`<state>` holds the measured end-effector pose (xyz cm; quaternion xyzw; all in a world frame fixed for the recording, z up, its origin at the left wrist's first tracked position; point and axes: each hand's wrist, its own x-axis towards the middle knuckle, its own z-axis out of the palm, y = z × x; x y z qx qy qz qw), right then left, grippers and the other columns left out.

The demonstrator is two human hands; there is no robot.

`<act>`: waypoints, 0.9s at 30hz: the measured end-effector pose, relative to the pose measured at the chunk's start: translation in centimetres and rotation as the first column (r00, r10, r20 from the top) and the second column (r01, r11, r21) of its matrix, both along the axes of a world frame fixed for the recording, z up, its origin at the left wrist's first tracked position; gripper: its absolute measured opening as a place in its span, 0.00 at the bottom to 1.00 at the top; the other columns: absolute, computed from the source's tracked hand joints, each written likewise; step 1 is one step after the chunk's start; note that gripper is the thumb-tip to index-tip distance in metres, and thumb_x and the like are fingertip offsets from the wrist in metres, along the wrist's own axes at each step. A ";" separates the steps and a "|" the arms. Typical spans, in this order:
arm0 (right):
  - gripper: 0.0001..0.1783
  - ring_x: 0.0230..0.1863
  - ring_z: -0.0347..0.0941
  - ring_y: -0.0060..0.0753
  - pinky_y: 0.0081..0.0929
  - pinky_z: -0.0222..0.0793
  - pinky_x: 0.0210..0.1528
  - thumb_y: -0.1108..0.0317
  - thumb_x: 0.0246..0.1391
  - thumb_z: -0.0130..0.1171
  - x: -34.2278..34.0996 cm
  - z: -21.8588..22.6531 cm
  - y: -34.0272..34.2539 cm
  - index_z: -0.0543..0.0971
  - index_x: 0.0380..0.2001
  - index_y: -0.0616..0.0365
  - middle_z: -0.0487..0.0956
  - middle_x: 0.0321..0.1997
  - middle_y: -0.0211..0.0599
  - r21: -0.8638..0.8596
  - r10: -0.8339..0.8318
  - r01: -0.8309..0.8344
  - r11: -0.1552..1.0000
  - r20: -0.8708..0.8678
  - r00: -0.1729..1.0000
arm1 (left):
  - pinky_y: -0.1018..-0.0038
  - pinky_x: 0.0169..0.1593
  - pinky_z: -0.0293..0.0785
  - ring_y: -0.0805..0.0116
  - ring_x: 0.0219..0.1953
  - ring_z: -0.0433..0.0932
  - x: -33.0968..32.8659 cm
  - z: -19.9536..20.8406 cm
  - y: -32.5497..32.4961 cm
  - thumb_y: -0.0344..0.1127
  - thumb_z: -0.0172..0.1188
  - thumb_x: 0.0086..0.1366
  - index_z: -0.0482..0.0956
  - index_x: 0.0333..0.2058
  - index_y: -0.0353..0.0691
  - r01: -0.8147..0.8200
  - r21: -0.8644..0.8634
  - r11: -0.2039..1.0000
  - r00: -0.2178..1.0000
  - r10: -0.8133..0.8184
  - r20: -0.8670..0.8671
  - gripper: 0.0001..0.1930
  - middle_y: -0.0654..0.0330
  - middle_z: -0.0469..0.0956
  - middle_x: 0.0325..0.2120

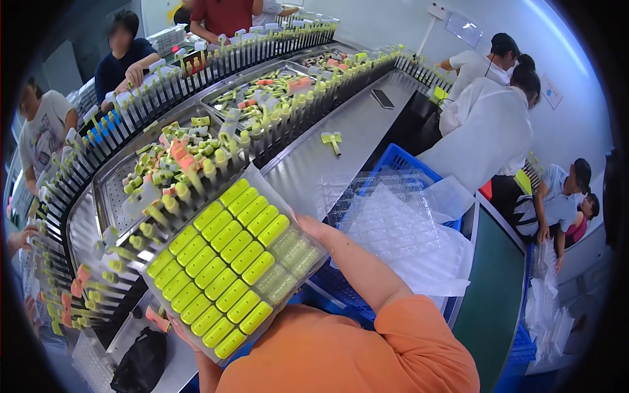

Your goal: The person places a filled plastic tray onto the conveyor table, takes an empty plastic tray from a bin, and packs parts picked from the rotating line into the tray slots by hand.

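A clear plastic blister tray (296,254) is tilted in front of me, between my two hands. Most of its slots hold rounded yellow-green plastic pieces (219,270); several slots at its right corner are bare. My right hand (312,229) grips the upper right edge, its fingers largely hidden behind the tray. At the lower left edge my left hand (187,337) holds the tray, mostly covered by it. White sheeting shows along the tray's far edge.
Beyond the tray runs a conveyor with upright holders (278,134) carrying yellow-green parts. Metal trays (121,190) of loose parts lie inside its loop. At right stands a blue crate (400,157) with clear trays and white sheets. A phone (382,99) lies on the metal table. Several people work around.
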<state>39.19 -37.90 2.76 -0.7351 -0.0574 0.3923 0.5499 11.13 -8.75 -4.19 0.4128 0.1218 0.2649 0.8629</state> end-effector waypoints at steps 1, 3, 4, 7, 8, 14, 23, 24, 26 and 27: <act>0.48 0.58 0.69 0.38 0.34 0.62 0.60 0.28 0.60 0.27 0.1 -0.1 0.1 0.69 0.61 0.59 0.73 0.59 0.42 0.001 -0.001 0.001 1.000 0.001 1.000 | 0.63 0.55 0.72 0.60 0.51 0.74 0.0 0.0 0.0 0.49 0.43 0.71 0.64 0.58 0.37 0.007 -0.005 1.000 1.000 -0.007 -0.004 0.25 0.56 0.73 0.50; 0.47 0.57 0.69 0.36 0.33 0.62 0.60 0.28 0.60 0.27 0.0 -0.3 0.3 0.70 0.60 0.60 0.74 0.58 0.42 0.072 -0.050 0.054 0.996 -0.057 0.997 | 0.63 0.55 0.72 0.60 0.51 0.74 0.4 0.2 -0.1 0.49 0.43 0.71 0.64 0.58 0.37 0.014 -0.013 1.000 1.000 -0.014 -0.009 0.25 0.56 0.73 0.50; 0.47 0.57 0.69 0.36 0.33 0.62 0.60 0.28 0.60 0.27 -0.1 -0.2 0.2 0.70 0.60 0.60 0.74 0.58 0.42 0.074 -0.045 0.049 0.996 -0.051 0.998 | 0.63 0.55 0.72 0.60 0.51 0.74 0.6 0.3 0.2 0.49 0.43 0.71 0.64 0.58 0.37 0.015 -0.017 1.000 1.000 -0.015 -0.008 0.25 0.56 0.73 0.50; 0.47 0.57 0.69 0.35 0.33 0.61 0.60 0.29 0.61 0.27 -0.3 -0.5 0.0 0.70 0.60 0.60 0.73 0.58 0.42 0.049 0.014 -0.013 0.999 -0.015 1.000 | 0.63 0.55 0.72 0.60 0.51 0.74 2.1 1.0 2.2 0.49 0.42 0.71 0.64 0.58 0.37 0.001 -0.030 1.000 1.000 -0.001 0.009 0.25 0.56 0.73 0.50; 0.47 0.58 0.68 0.34 0.33 0.61 0.61 0.29 0.61 0.27 -0.1 -1.2 0.0 0.70 0.60 0.60 0.73 0.59 0.42 0.088 0.016 -0.017 0.996 0.012 1.000 | 0.64 0.55 0.72 0.60 0.51 0.74 0.5 0.0 1.5 0.49 0.42 0.71 0.64 0.58 0.37 -0.006 -0.034 0.999 1.000 0.007 0.028 0.25 0.56 0.73 0.50; 0.47 0.60 0.66 0.34 0.33 0.59 0.62 0.30 0.62 0.26 -0.2 -2.3 0.0 0.68 0.61 0.60 0.72 0.60 0.42 0.171 0.016 0.002 0.985 -0.101 0.995 | 0.64 0.55 0.72 0.60 0.51 0.74 1.4 1.5 0.6 0.49 0.42 0.71 0.65 0.57 0.37 -0.070 -0.051 0.996 0.992 0.075 0.103 0.25 0.56 0.73 0.50; 0.46 0.56 0.69 0.32 0.32 0.64 0.58 0.29 0.61 0.28 0.3 -3.0 -0.3 0.65 0.64 0.58 0.73 0.58 0.38 0.130 0.013 -0.008 0.992 -0.041 0.999 | 0.64 0.54 0.72 0.60 0.50 0.75 1.2 1.5 0.8 0.49 0.42 0.71 0.66 0.57 0.38 -0.048 -0.081 0.996 0.987 0.060 0.151 0.24 0.56 0.74 0.50; 0.46 0.56 0.69 0.32 0.32 0.64 0.58 0.29 0.61 0.28 0.4 -2.7 -0.3 0.65 0.64 0.58 0.73 0.58 0.38 0.127 0.017 -0.013 0.992 -0.032 0.999 | 0.64 0.54 0.72 0.60 0.50 0.75 1.0 1.4 0.7 0.49 0.42 0.71 0.66 0.57 0.38 -0.045 -0.088 0.995 0.986 0.058 0.155 0.24 0.56 0.74 0.50; 0.46 0.61 0.65 0.36 0.31 0.57 0.63 0.32 0.63 0.22 0.1 -2.2 -0.3 0.67 0.61 0.62 0.72 0.60 0.46 0.085 0.021 -0.023 0.996 0.026 0.999 | 0.64 0.54 0.72 0.60 0.50 0.75 0.6 1.1 0.3 0.49 0.41 0.71 0.66 0.57 0.38 -0.039 -0.102 0.994 0.986 0.055 0.159 0.24 0.56 0.74 0.50; 0.46 0.61 0.65 0.36 0.31 0.57 0.63 0.32 0.63 0.22 0.2 -2.6 -0.3 0.67 0.61 0.62 0.72 0.60 0.46 0.084 0.026 -0.029 0.996 0.030 0.999 | 0.64 0.54 0.72 0.60 0.50 0.75 0.8 1.1 0.3 0.49 0.41 0.71 0.66 0.57 0.38 -0.037 -0.108 0.993 0.986 0.054 0.158 0.24 0.56 0.74 0.50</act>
